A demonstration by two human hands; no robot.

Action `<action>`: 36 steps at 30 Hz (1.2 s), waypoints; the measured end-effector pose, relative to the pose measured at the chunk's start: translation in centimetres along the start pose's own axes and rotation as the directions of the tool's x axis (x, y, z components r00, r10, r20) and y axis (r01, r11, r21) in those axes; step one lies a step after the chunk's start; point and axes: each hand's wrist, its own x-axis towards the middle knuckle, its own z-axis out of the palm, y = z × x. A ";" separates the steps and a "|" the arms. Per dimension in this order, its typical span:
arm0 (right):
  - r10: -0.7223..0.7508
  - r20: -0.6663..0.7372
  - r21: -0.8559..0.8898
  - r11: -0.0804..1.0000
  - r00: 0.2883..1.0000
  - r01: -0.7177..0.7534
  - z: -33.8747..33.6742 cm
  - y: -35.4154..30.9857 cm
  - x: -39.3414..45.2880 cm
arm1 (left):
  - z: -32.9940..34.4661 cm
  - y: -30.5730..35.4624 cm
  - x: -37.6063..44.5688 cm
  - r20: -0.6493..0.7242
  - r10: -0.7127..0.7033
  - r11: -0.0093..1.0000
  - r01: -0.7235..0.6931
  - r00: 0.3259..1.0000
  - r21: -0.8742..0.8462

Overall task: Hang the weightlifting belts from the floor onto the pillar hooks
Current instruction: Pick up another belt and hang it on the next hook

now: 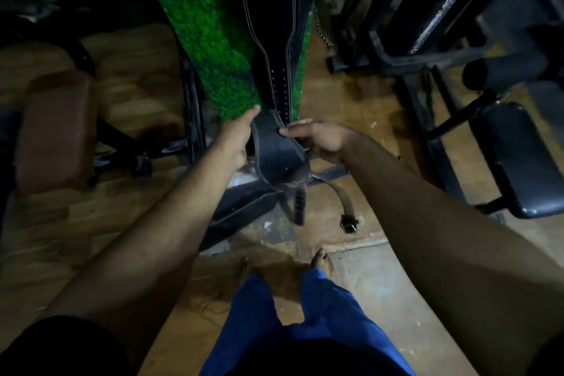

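Observation:
A dark leather weightlifting belt with pale stitching is held up in front of the green-covered pillar. My left hand grips its left edge. My right hand pinches its right edge. The belt's narrow strap and metal buckle dangle below, above the floor. A second black belt hangs flat against the pillar, its holed end reaching down to just above my hands. No hook is visible.
A brown padded seat stands at the left. Black gym machine frames and a padded bench fill the right. A chain hangs beside the pillar. My bare feet stand on the wooden floor below.

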 end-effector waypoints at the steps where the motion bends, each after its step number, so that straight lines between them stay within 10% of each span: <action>1: 0.001 0.040 -0.015 1.000 0.999 0.000 0.0 -0.9 -0.4 | 0.1 1.1 -0.8 0.016 0.019 1.000 -0.019 1.000 -0.024; 5: 0.028 0.200 0.082 0.996 0.979 -0.045 0.7 -4.3 -2.0 | 0.6 3.4 -4.4 -0.004 0.160 0.985 -0.160 0.987 -0.062; 9: 0.003 -0.036 0.117 0.993 0.999 0.001 1.1 -7.6 -2.2 | 0.0 3.6 -7.3 -0.051 0.297 0.951 -0.300 0.954 -0.078; 22: -0.310 0.114 0.096 0.949 0.944 0.300 3.4 -14.8 -5.9 | -1.4 9.0 -11.9 -0.042 0.619 0.785 -0.616 0.784 0.070; 26: -0.325 0.117 0.255 0.923 0.939 0.288 3.8 -17.3 -7.3 | -2.2 9.7 -13.1 0.123 0.679 0.719 -0.689 0.724 0.092; 33: -0.535 0.052 -0.015 0.844 0.843 0.536 5.9 -20.4 -8.8 | -3.6 11.8 -13.4 0.042 0.644 0.757 -0.645 0.764 0.108; 36: -0.638 0.023 -0.092 0.765 0.770 0.637 7.1 -21.6 -9.7 | -3.3 13.7 -14.3 -0.011 0.730 0.681 -0.726 0.684 0.091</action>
